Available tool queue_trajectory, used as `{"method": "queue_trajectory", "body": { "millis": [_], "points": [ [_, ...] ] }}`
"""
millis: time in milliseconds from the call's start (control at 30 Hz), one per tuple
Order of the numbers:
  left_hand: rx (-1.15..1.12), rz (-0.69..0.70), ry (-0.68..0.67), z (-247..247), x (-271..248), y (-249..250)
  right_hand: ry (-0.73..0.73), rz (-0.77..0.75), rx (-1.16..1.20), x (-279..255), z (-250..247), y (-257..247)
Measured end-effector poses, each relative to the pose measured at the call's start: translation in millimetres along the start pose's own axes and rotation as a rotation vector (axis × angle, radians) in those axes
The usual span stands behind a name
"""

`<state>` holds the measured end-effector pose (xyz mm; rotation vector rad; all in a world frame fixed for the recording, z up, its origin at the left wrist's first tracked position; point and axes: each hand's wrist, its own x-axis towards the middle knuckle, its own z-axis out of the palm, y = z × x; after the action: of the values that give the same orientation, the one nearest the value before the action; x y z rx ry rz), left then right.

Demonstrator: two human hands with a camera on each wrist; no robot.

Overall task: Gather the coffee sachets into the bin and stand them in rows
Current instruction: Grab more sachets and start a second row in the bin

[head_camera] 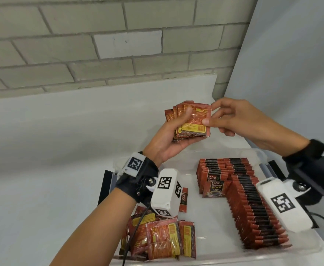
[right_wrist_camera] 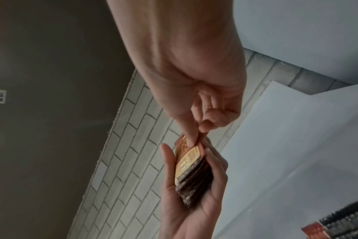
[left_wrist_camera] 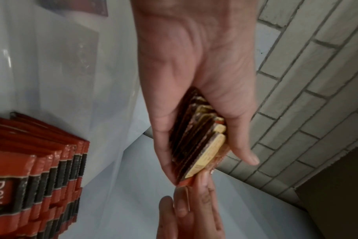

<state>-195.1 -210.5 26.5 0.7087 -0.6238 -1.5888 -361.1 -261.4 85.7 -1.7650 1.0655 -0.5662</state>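
— Holding what, the left hand [head_camera: 165, 137]?
— A fanned stack of sachets [head_camera: 190, 121] above the bin [head_camera: 211, 252], fingers curled round; the right hand [head_camera: 239, 120] pinches the top sachet's edge.
— Others?
— Standing rows [head_camera: 253, 204] inside.

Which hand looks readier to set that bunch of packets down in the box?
Left hand: it grips the whole stack of sachets above the bin; the right hand only pinches the stack's edge.
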Motion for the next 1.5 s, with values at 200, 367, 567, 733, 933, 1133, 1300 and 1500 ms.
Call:
{"method": "queue_trajectory", "body": {
  "millis": [200, 367, 567, 733, 933, 1133, 1300, 1500],
  "points": [
    [0.04, -0.045, 0.0, 0, 2, 3, 0.029, -0.065, 0.105, -8, -9, 1],
    [0.014, -0.069, -0.008, -1, 2, 3, 0.006, -0.227, 0.164, -16, -19, -6],
    [-0.113, -0.08, 0.001, 0, 2, 1, -0.052, -0.361, -0.063, -15, -24, -5],
    [-0.085, -0.02, -0.041, -4, 5, -3, -0.083, -0.352, -0.186, -16, -26, 2],
    [-0.032, 0.115, 0.007, -2, 7, -1, 0.069, -0.018, 0.278, -25, -18, 4],
    [0.034, 0.171, 0.017, -4, 7, -4, -0.068, 0.192, 0.474, -37, 6, 1],
    [0.076, 0.221, 0.031, -5, 7, -4, -0.01, 0.227, 0.478, -32, 4, 4],
    [0.098, 0.199, 0.024, -4, 7, -5, -0.026, 0.243, 0.405, -33, -2, 7]
  ]
}}
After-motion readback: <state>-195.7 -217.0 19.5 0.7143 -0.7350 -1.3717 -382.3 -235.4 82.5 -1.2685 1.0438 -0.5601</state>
